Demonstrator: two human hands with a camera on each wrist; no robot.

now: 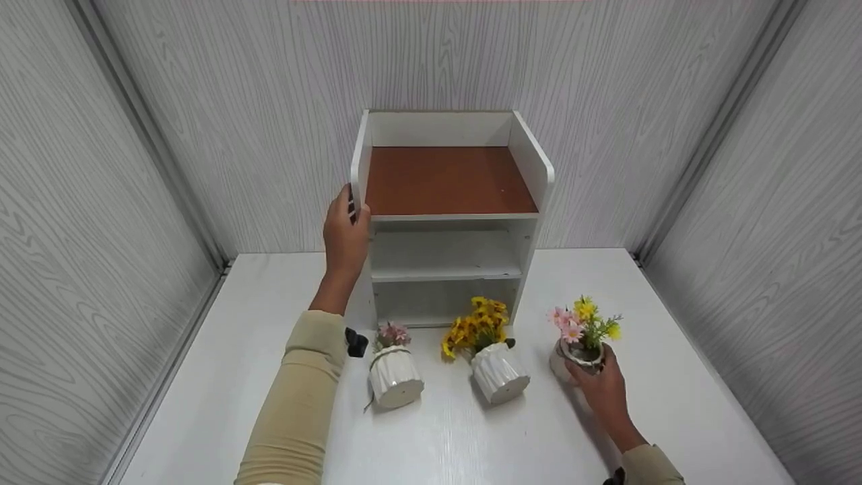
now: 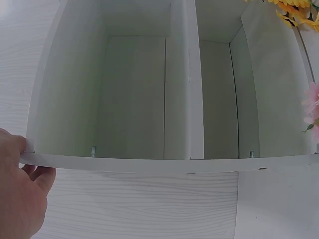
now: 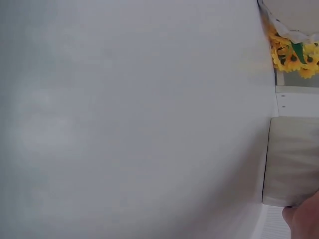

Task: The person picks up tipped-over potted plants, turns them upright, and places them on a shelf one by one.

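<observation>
My left hand [image 1: 345, 236] grips the left side panel of a small white shelf unit [image 1: 454, 275] with a brown top surface. In the left wrist view, the thumb and fingers of that hand [image 2: 22, 194] pinch the panel's edge from both sides. At the right, my right hand [image 1: 604, 394] holds a pale flower pot [image 1: 561, 362] with pink and yellow flowers, thumb and fingers round its rim. The right wrist view shows the side of this pot [image 3: 291, 162] with part of the hand [image 3: 305, 219] at its edge.
Before the shelf, two white pots lie on their sides, bases facing me: one with pink flowers [image 1: 396, 378], one with yellow flowers [image 1: 500, 374]. They rest on the white table [image 1: 444, 444]. Grey wood-grain panels [image 1: 269, 101] enclose the back and both sides.
</observation>
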